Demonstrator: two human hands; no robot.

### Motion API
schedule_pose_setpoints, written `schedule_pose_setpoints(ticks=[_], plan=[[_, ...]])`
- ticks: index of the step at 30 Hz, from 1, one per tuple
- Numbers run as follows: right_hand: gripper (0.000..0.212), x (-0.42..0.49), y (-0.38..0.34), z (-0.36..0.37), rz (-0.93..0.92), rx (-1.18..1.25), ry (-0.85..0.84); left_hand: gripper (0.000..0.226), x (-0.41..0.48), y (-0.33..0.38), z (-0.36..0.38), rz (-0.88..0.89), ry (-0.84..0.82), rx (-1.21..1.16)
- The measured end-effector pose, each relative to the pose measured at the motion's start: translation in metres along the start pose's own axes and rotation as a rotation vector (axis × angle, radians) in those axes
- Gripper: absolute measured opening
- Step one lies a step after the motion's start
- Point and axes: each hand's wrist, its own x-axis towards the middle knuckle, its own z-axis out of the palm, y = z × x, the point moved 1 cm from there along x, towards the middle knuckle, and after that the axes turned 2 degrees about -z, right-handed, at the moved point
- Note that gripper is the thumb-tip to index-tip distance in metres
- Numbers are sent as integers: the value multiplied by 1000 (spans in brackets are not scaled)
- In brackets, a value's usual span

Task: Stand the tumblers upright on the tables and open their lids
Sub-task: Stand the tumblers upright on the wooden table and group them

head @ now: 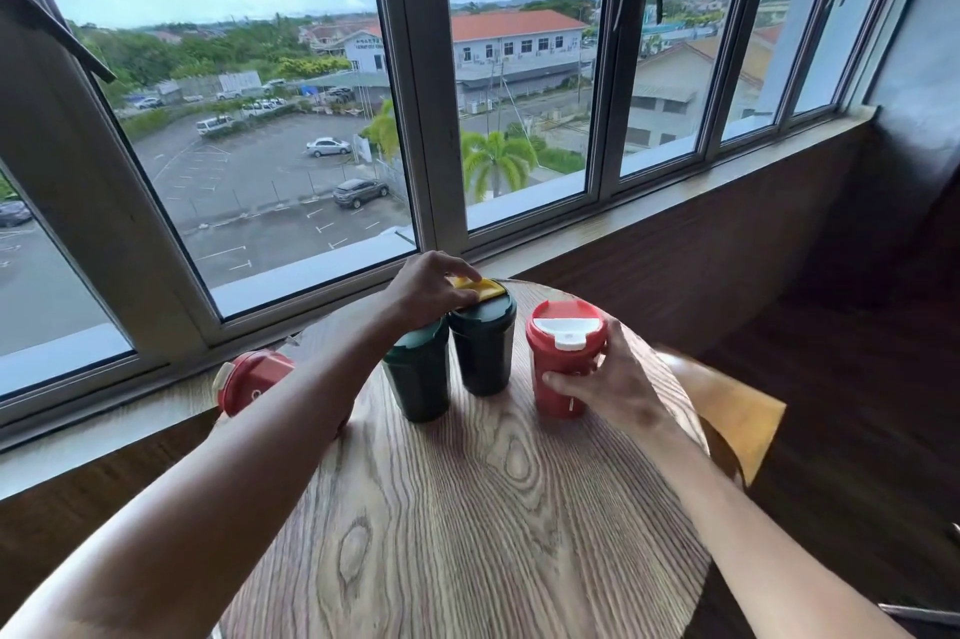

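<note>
From the head view I judge the lid-opening step to be in hand: my left hand (426, 287) is pinched on the yellow flip tab (480, 287) of the far dark green plastic tumbler (483, 347), thumb under its near edge and fingers curled over the top, so the tab sits right at the fingertips; my right hand (618, 378) wraps the side of the red plastic tumbler with the white flip lid (563, 357), thumb across its front and fingers round the back, holding it upright on the round wood-grain table (467, 508); that white lid looks closed, though I cannot be sure of it; the next move, as I see it, calls for levering the yellow tab up while the cup stays put, and nothing steadies that cup now, so it could tip toward the window; a second dark green tumbler (415, 373) stands just under my left wrist, touching or nearly touching the first, its lid hidden by the hand; behind my left forearm a second red tumbler (249, 381) lies tilted near the window sill (130, 420), not yet stood up; my own forearm stands in the way of reaching it; a yellowish chair seat (737, 425) shows beyond the table's right rim.
</note>
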Motion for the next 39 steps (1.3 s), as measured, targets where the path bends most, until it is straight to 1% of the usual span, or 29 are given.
schedule_pose_setpoints(ticks=[4, 8, 15, 17, 20, 25, 29, 34, 39], plan=[[84, -12, -10, 7, -39, 51, -144, 25, -1, 0, 1, -16, 4, -5], [84, -21, -16, 17, -50, 70, -204, 26, -1, 0, 1, -27, 4, -4], [92, -21, -19, 26, -76, 57, -223, 26, 0, 0, 1, -22, 0, 1], [91, -20, -19, 27, -70, 68, -234, 25, 0, 0, 1, -17, 1, 3], [80, -20, -20, 28, -53, 113, -260, 26, -1, 1, 0, -9, 10, 17], [76, -19, -19, 25, -42, 113, -296, 26, -1, 1, 0, -10, 9, 13], [79, -17, -20, 23, -46, 115, -330, 25, -1, 0, 1, -21, 15, -2], [78, -15, -20, 22, -44, 111, -351, 26, -1, 1, 0, -19, 16, -3], [84, -13, -19, 21, -31, 103, -378, 26, -2, 1, 0, -15, 18, 15]])
